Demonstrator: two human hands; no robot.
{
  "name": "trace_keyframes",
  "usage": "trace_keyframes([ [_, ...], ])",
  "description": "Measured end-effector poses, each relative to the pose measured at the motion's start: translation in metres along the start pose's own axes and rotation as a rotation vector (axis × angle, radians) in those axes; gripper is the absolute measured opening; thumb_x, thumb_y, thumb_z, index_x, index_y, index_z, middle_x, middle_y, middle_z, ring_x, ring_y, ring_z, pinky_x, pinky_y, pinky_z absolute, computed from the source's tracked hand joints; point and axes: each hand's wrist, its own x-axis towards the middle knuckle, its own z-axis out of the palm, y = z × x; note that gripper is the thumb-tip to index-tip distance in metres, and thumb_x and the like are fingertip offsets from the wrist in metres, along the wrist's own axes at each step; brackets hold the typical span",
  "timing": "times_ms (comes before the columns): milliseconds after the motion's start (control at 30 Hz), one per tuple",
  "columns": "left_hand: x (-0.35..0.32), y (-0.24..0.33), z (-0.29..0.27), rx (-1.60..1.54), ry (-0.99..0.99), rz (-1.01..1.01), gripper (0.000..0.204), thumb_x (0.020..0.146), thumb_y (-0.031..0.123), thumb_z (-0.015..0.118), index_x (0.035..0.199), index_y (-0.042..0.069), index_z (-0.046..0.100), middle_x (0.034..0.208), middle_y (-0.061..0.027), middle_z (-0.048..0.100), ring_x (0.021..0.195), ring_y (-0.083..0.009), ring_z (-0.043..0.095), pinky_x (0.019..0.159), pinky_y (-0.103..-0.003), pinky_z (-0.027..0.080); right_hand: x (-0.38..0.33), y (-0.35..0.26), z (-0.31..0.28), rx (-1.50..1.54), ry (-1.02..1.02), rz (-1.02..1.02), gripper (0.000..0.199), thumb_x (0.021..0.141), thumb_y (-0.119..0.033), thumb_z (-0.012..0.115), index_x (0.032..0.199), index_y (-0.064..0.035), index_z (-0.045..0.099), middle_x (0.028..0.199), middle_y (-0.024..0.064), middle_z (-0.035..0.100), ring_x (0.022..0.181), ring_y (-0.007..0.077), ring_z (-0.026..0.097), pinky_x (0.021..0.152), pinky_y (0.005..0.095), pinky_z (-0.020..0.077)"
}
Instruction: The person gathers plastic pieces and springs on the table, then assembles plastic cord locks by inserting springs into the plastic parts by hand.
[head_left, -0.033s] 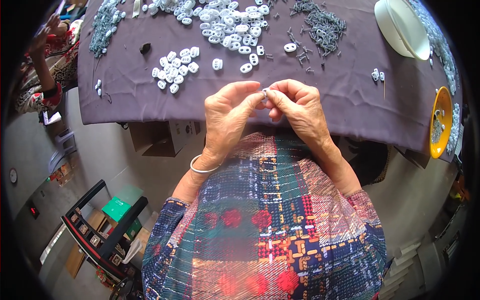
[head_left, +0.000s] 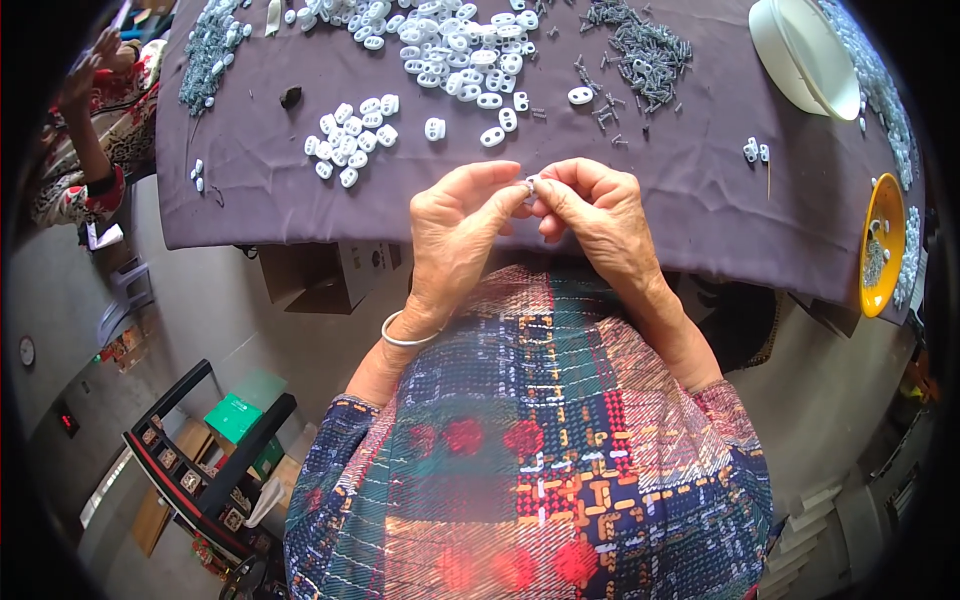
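Observation:
My left hand (head_left: 455,230) and my right hand (head_left: 605,210) meet over the near edge of the table, thumbs and forefingers pinched together. Between their fingertips is a small pale plastic piece (head_left: 531,187), mostly covered by the fingers; its exact shape is hard to make out. Just beyond lie a few loose white two-holed cord locks (head_left: 492,136). A small group of the same cord locks (head_left: 350,140) sits to the left, and a bigger heap (head_left: 465,50) is farther back. Small grey spring-like pieces (head_left: 650,65) are piled at the back right.
A dark purple cloth (head_left: 250,200) covers the table. At the right stand a white tub (head_left: 805,60) and a yellow dish (head_left: 884,240) with small parts. Grey-blue pieces (head_left: 208,60) are heaped at the far left, near another person's arm (head_left: 90,140). A cardboard box (head_left: 335,275) is under the table.

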Motion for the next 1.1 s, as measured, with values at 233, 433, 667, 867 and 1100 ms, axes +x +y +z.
trace_keyframes([
  [233,0.006,-0.001,-0.001,-0.202,0.005,-0.146,0.024,0.089,0.016,0.058,0.104,-0.003,0.06,0.091,-0.0102,0.065,0.07,-0.0128,0.063,0.055,-0.02,0.049,0.004,0.007,-0.009,0.096,-0.007,0.036,0.016,0.087,-0.014,0.061,0.092,0.0004,0.061,0.072,0.0031,0.062,0.056,0.0047,0.056,0.051,0.0174,0.0466],
  [433,0.003,-0.004,-0.004,-0.024,-0.123,-0.134,0.019,0.088,0.015,0.06,0.097,-0.001,0.062,0.083,-0.0048,0.064,0.065,-0.0073,0.057,0.056,-0.019,0.046,0.002,0.005,-0.009,0.128,-0.011,0.026,0.016,0.087,-0.014,0.061,0.092,0.0013,0.061,0.072,0.0034,0.062,0.056,0.0051,0.056,0.051,0.0176,0.0467],
  [667,0.002,-0.008,-0.001,0.029,-0.082,-0.039,0.02,0.087,0.019,0.061,0.092,0.001,0.062,0.077,-0.001,0.062,0.065,-0.0059,0.056,0.056,-0.019,0.045,0.001,0.001,-0.005,0.097,-0.017,0.008,0.015,0.087,-0.013,0.06,0.092,0.0018,0.061,0.073,0.0041,0.062,0.056,0.0055,0.056,0.052,0.0185,0.0473],
  [867,0.001,-0.016,0.005,0.04,-0.014,0.064,0.013,0.087,0.013,0.06,0.089,0.0,0.062,0.074,0.0002,0.059,0.063,-0.0048,0.052,0.055,-0.019,0.042,0.0,0.0,-0.001,0.08,0.005,0.0,0.017,0.085,-0.015,0.062,0.089,0.0015,0.062,0.072,0.0023,0.063,0.057,0.0061,0.056,0.053,0.0198,0.0457],
  [1100,0.002,-0.022,0.008,0.093,0.036,0.183,0.01,0.088,0.011,0.06,0.088,0.001,0.063,0.073,0.0035,0.058,0.06,-0.0021,0.045,0.053,-0.016,0.036,0.001,-0.003,0.002,0.016,0.041,-0.02,0.015,0.086,-0.013,0.061,0.087,0.0014,0.061,0.069,0.0021,0.06,0.054,0.0044,0.052,0.05,0.0167,0.0421],
])
